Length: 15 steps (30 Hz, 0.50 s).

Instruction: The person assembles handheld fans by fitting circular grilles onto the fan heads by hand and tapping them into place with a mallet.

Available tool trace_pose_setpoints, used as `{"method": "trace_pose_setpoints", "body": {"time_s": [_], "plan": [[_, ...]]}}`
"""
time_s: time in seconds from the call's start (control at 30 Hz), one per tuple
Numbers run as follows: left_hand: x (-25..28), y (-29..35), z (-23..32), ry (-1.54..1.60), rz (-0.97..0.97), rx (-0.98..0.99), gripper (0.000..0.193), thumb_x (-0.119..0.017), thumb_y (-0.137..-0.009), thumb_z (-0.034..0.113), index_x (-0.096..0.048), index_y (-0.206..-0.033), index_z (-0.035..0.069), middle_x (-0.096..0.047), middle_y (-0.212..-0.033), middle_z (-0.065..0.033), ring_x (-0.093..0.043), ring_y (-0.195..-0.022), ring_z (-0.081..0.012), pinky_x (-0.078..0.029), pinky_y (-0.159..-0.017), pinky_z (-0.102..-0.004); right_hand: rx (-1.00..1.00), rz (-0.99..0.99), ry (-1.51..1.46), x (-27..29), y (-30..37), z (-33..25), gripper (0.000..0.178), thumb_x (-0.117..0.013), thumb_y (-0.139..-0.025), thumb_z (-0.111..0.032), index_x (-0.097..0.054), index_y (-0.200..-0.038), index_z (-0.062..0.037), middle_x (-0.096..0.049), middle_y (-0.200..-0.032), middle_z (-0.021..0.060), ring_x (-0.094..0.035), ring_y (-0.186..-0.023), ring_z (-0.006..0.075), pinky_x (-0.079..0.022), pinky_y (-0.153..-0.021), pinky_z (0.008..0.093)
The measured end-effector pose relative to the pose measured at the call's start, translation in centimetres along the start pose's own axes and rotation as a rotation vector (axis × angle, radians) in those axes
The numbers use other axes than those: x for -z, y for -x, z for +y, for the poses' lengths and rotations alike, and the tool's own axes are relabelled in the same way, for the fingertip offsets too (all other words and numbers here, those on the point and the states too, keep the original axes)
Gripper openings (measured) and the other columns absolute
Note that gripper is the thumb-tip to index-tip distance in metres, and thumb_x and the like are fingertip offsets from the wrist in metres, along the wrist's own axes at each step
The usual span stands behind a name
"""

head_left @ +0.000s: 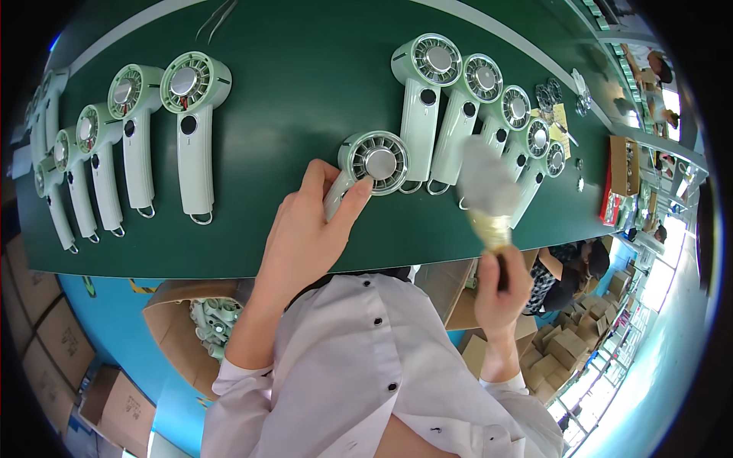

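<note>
My left hand (pixel 309 225) is closed round a pale green handheld fan (pixel 379 162), thumb near its silver hub, at the table's near edge. In my right hand (pixel 504 294) is a tool with a dark handle, a yellowish neck and a broad grey head (pixel 489 179). That head is smeared by motion, so its kind is unclear. It is raised in front of the row of handheld fans on the right (pixel 418 130), partly covering several of them. More handheld fans (pixel 196 141) lie in a row on the left, a wire loop at each handle's end.
Tweezers (pixel 217 19) lie at the far edge of the green table (pixel 282 91). Small dark round parts (pixel 548 93) sit by a yellow sheet (pixel 561 126) at the right. Below stands a carton (pixel 172 320) with pale parts. Another person (pixel 573 267) is at the right, near stacked boxes (pixel 569 343).
</note>
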<state>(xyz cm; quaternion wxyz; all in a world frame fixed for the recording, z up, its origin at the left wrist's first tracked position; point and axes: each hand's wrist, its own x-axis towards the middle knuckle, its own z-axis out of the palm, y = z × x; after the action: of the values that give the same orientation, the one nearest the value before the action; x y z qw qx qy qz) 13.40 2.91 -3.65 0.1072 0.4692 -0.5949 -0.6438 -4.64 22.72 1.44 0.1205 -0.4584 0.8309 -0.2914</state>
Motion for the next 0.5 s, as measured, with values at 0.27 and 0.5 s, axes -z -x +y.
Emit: {"method": "trace_pose_setpoints", "body": {"time_s": [0.27,0.5], "plan": [[0.2,0.9,0.1,0.314,0.064,-0.125,0.040,-0.046,-0.107,0.038,-0.051,-0.094,0.000,-0.065,-0.071,-0.0084,-0.058,-0.058,-0.0105,-0.047,-0.054,-0.0267,-0.486,0.594,-0.525,2.8,-1.7,5.1,0.034,-0.048,-0.108,-0.027,-0.062,-0.121,-0.0001,-0.049,-0.070,-0.0023,-0.037,-0.044,0.0030,-0.024,-0.038,0.0201],[0.1,0.9,1.3,0.208,0.124,-0.285,0.040,-0.042,-0.108,0.038,-0.050,-0.098,0.001,-0.066,-0.073,-0.0090,-0.061,-0.060,-0.0110,-0.049,-0.056,-0.0264,-0.599,0.705,-0.542,5.7,-0.5,20.9,0.029,-0.051,-0.106,-0.021,-0.060,-0.124,-0.0006,-0.051,-0.076,-0.0011,-0.042,-0.050,0.0053,-0.031,-0.039,0.0216]]}}
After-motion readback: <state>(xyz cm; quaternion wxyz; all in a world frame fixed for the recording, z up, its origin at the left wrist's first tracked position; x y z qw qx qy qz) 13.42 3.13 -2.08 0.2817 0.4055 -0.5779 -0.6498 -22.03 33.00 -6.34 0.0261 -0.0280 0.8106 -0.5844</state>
